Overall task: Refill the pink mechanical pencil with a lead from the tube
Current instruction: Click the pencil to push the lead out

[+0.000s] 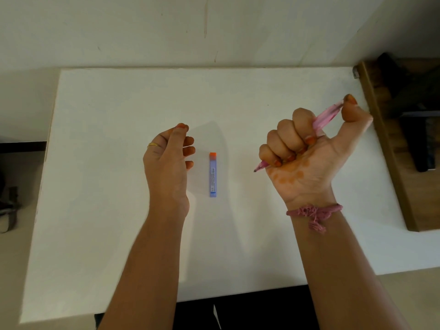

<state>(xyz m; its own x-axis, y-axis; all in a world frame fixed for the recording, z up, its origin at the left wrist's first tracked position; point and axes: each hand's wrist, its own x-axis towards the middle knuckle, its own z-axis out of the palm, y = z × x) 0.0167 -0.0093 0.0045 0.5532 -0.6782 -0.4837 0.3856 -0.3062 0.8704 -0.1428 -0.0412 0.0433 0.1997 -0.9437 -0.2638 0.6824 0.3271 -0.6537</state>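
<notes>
In the right hand, raised a little off the desk, sits the pink mechanical pencil. Its fingers are curled tight round the barrel in a fist, tip poking out low by the little finger, while the thumb presses on the cap end, probably to click it or work the cap loose for refilling. The lead tube, blue with an orange cap, lies flat on the desk between the hands, touched by neither and apparently unopened. The left hand hovers just beside it, fingers loosely curled and holding nothing, likely ready to take it. The fist hides most of the barrel, and I can't tell whether any lead shows at the tip.
</notes>
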